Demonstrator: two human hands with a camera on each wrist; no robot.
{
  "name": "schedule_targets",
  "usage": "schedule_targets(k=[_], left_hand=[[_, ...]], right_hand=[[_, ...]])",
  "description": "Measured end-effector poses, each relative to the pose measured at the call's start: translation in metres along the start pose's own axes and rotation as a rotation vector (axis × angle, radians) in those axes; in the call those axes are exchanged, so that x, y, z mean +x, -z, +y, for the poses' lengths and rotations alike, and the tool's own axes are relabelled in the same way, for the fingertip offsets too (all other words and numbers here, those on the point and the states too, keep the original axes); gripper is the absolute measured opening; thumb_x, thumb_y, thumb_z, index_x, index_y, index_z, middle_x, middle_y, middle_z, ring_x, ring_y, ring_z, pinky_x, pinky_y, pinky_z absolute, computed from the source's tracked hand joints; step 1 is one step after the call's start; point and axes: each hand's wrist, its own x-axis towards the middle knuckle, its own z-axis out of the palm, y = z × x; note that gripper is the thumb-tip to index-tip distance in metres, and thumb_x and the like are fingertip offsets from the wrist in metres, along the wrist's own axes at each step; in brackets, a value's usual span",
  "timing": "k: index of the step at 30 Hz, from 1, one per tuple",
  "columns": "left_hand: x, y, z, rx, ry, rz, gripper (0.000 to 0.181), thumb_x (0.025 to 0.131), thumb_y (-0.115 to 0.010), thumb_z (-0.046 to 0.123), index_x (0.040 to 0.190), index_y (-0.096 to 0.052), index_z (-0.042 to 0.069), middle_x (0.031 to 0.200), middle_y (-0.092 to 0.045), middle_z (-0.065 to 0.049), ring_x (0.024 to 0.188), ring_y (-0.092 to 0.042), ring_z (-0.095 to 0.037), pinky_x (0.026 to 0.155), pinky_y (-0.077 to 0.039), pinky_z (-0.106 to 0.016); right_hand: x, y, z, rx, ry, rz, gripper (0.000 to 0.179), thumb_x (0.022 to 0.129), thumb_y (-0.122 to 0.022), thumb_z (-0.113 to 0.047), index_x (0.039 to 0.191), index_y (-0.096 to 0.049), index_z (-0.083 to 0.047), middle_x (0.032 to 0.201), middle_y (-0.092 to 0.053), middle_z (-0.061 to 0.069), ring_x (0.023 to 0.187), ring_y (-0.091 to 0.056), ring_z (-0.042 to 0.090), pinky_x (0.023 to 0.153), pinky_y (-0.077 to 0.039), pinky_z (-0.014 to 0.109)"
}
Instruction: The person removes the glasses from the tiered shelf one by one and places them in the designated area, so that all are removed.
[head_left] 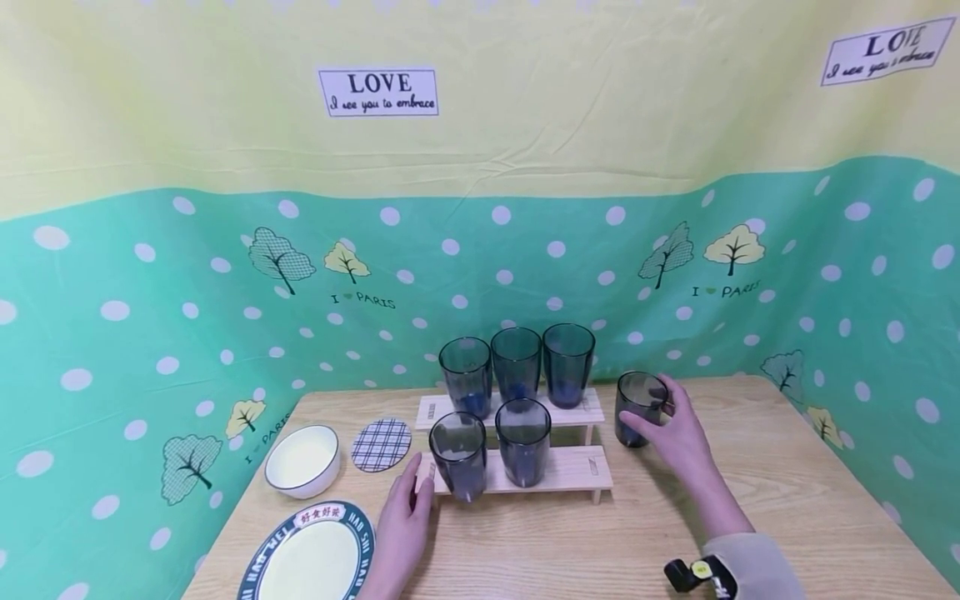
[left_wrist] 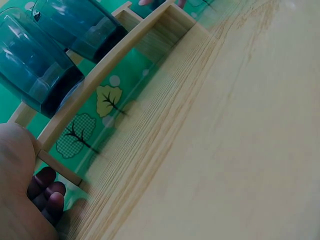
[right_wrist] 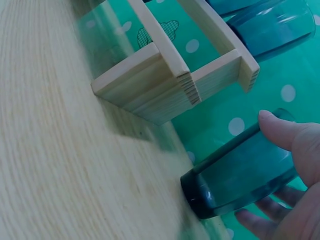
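Observation:
My right hand [head_left: 678, 429] grips a smoky dark drinking glass [head_left: 630, 408], thumb on one side and fingers round the other. The glass stands upright, its base low at the tabletop to the right of a two-step wooden rack [head_left: 573, 471]. In the right wrist view the thumb [right_wrist: 275, 130] presses near its rim. My left hand [head_left: 405, 525] rests at the left end of the lower step, thumb and index finger loosely spread there. Two matching glasses [head_left: 523, 450] stand on that step, the left one [head_left: 459, 462] near its front edge. Three more glasses [head_left: 517, 367] line the upper step.
Left of the rack lie a round checked coaster [head_left: 381, 444], a white bowl [head_left: 302, 467] and a plate with a dark green patterned rim [head_left: 363, 533]. A green and yellow printed cloth [head_left: 465, 275] hangs behind the wooden table [head_left: 555, 554] and along its sides.

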Motion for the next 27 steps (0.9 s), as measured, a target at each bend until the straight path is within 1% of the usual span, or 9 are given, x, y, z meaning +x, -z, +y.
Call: schedule_targets(k=[3, 8, 12, 17, 21, 27], left_hand=[[-0.001, 0.000, 0.000, 0.009, -0.018, 0.009, 0.063, 0.119, -0.049, 0.042, 0.171, -0.040, 0.007, 0.168, -0.043, -0.027, 0.153, -0.045, -0.048, 0.123, -0.042, -0.064], [-0.002, 0.001, 0.001, 0.013, -0.020, 0.007, 0.063, 0.119, -0.048, 0.043, 0.171, -0.040, 0.007, 0.169, -0.043, -0.027, 0.154, -0.044, -0.048, 0.123, -0.041, -0.064], [-0.002, 0.001, 0.001, 0.017, -0.014, 0.005, 0.063, 0.119, -0.048, 0.043, 0.171, -0.039, 0.007, 0.169, -0.042, -0.027, 0.155, -0.043, -0.047, 0.124, -0.040, -0.064], [-0.001, 0.001, 0.001, 0.017, -0.006, 0.001, 0.064, 0.119, -0.048, 0.044, 0.171, -0.039, 0.008, 0.170, -0.042, -0.027, 0.154, -0.044, -0.047, 0.123, -0.041, -0.064], [-0.001, 0.001, 0.001, 0.016, -0.008, 0.002, 0.064, 0.119, -0.048, 0.044, 0.171, -0.039, 0.008, 0.170, -0.042, -0.026, 0.154, -0.044, -0.047, 0.123, -0.041, -0.064], [-0.001, 0.001, 0.000, 0.015, -0.011, 0.003, 0.063, 0.119, -0.048, 0.042, 0.171, -0.039, 0.007, 0.170, -0.042, -0.027, 0.155, -0.043, -0.047, 0.124, -0.040, -0.064]], right_hand=[[-0.001, 0.003, -0.003, -0.012, 0.023, -0.002, 0.123, 0.096, -0.088, -0.048, 0.178, -0.006, -0.010, 0.175, -0.022, 0.035, 0.155, -0.033, 0.059, 0.121, -0.038, 0.073], [-0.005, 0.011, -0.018, -0.034, 0.058, 0.042, 0.123, 0.095, -0.088, -0.052, 0.179, -0.006, -0.015, 0.177, -0.022, 0.030, 0.159, -0.026, 0.057, 0.123, -0.026, 0.080], [-0.013, 0.020, -0.035, -0.031, 0.072, 0.085, 0.118, 0.096, -0.087, -0.052, 0.179, -0.011, -0.019, 0.178, -0.026, 0.025, 0.160, -0.024, 0.056, 0.124, -0.024, 0.081], [-0.025, 0.027, -0.056, -0.023, 0.131, 0.137, 0.115, 0.094, -0.086, -0.057, 0.179, -0.017, -0.020, 0.179, -0.030, 0.016, 0.162, -0.023, 0.052, 0.125, -0.023, 0.080], [-0.036, 0.029, -0.073, -0.001, 0.169, 0.128, 0.113, 0.094, -0.087, -0.055, 0.178, -0.019, -0.024, 0.179, -0.031, 0.011, 0.164, -0.021, 0.049, 0.127, -0.019, 0.079], [-0.054, 0.026, -0.098, 0.048, 0.212, 0.063, 0.108, 0.094, -0.089, -0.048, 0.178, -0.023, -0.026, 0.178, -0.032, 0.010, 0.164, -0.023, 0.047, 0.132, -0.019, 0.070]])
